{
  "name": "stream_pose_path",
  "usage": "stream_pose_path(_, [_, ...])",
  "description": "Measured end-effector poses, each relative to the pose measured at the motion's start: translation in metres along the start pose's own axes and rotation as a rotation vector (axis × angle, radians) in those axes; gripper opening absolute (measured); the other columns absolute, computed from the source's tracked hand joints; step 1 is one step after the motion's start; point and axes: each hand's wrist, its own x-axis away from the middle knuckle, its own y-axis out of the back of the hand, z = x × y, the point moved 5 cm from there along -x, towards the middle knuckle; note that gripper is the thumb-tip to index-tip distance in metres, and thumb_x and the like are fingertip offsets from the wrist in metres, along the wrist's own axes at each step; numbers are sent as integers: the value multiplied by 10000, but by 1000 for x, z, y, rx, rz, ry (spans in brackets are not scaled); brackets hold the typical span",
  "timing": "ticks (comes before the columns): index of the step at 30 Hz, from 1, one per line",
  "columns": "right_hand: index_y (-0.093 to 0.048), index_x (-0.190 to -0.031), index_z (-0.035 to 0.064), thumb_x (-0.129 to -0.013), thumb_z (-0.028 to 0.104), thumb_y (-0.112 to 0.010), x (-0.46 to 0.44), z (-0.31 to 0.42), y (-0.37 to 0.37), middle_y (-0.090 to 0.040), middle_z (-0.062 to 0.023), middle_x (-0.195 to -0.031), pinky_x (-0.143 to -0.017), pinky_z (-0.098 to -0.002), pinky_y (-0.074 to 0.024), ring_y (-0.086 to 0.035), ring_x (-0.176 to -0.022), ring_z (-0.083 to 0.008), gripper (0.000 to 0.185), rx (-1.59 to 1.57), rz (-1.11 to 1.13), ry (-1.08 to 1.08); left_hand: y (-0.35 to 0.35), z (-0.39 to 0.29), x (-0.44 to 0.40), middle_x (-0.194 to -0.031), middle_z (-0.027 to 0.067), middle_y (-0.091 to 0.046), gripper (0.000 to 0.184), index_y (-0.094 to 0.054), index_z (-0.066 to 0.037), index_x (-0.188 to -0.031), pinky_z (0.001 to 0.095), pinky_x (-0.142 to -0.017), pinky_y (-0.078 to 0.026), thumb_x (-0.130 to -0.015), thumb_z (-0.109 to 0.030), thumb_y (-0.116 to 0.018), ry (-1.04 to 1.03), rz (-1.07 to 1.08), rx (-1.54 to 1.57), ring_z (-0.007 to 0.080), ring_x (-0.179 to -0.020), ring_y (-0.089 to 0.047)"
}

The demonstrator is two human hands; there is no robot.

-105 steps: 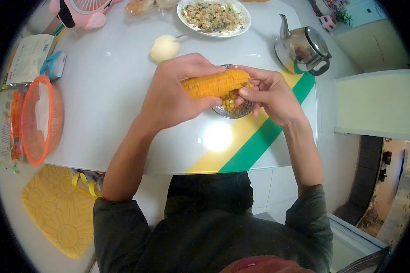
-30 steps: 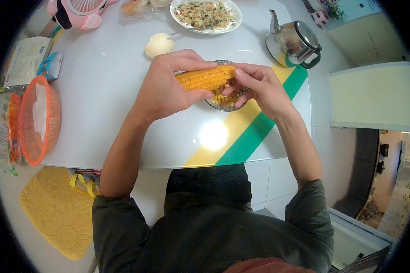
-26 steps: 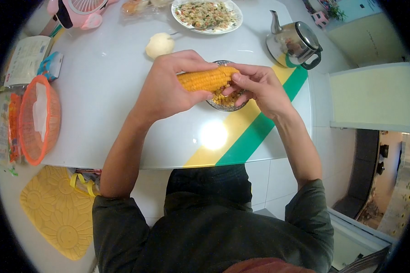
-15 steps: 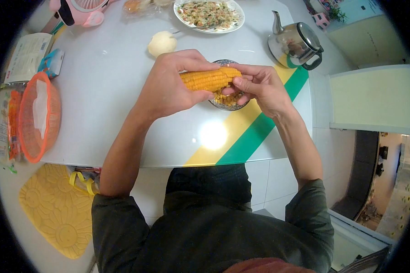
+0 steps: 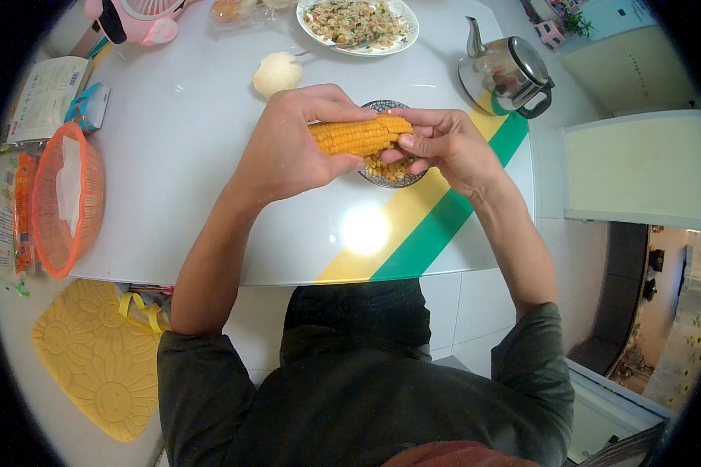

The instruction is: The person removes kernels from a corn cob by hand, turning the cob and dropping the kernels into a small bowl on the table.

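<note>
A yellow corn cob [image 5: 354, 138] lies sideways in the air, its left part wrapped by my left hand [image 5: 287, 148]. At its right end, the thumb and fingers of my right hand [image 5: 458, 154] are closed on the cob, the thumb pressing the kernels. Some kernels look gone near that end. Below the cob, a patterned bowl [image 5: 385, 104] holds loose corn kernels [image 5: 389, 169]. The cob and my fingers hide part of the bowl.
A peeled round pale fruit [image 5: 277, 74] sits behind my left hand. Farther back is a plate [image 5: 308, 27] of mixed food with a utensil. A metal kettle [image 5: 506, 71] stands at right, an orange basket [image 5: 93, 198] at left. A pink fan [image 5: 144, 19] occupies the far left corner.
My right wrist and forearm have shifted slightly to the right, with the fingers still at the cob's end. My left hand and the cob stay nearly the same.
</note>
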Motion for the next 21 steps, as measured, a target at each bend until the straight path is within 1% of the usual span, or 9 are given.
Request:
stream_pose_path(7, [-555,-1424,-95,-927,-109,-625,1,1,-1,-754,-227,-1116,-682,-211,-640,-786,-958,-229,502,26,-13,15,2,0,0,-982,109,-713,521,-761,19,-1170,298,-833,-546,-663,8,-883,-23,-28,10,194,-905,-679])
stream_pose_path(10, [-542,-1436,-93,-939,-90,-634,1,2,-2,-748,-223,-1135,-719,-218,-650,-780,-988,-229,505,54,44,53,2,1,0,-981,107,-712,517,-761,18,-1170,298,-831,-546,-667,11,-879,-16,-26,11,192,-905,-678])
stream_pose_path(13, [-559,-1411,-104,-961,-43,-650,1,4,-1,-741,-234,-1157,-719,-249,-662,-776,-1001,-248,463,18,78,54,1,3,0,-982,104,-712,514,-761,18,-1170,298,-831,-546,-669,11,-876,-2,-22,17,190,-906,-678])
stream_pose_path(16, [-569,-1407,-95,-1020,36,-624,4,6,-2,-731,-226,-1194,-731,-253,-661,-772,-1014,-241,412,-65,67,13,1,3,0,-981,102,-711,512,-761,17,-1171,298,-832,-545,-671,12,-874,-7,-20,17,188,-906,-677])
stream_pose_path(19, [-577,-1405,-87,-1048,94,-613,3,1,1,-725,-221,-1212,-732,-255,-659,-773,-1011,-240,401,-14,60,46,2,2,0,-982,100,-711,509,-763,14,-1172,298,-834,-543,-675,11,-874,-6,-9,12,186,-906,-676])
stream_pose_path(21, [-578,-1405,-84,-1043,85,-620,3,1,1,-732,-212,-1196,-726,-251,-656,-773,-1011,-239,402,-8,55,52,2,2,0,-983,99,-712,508,-764,11,-1172,297,-837,-543,-677,8,-876,-2,-4,15,185,-907,-676])
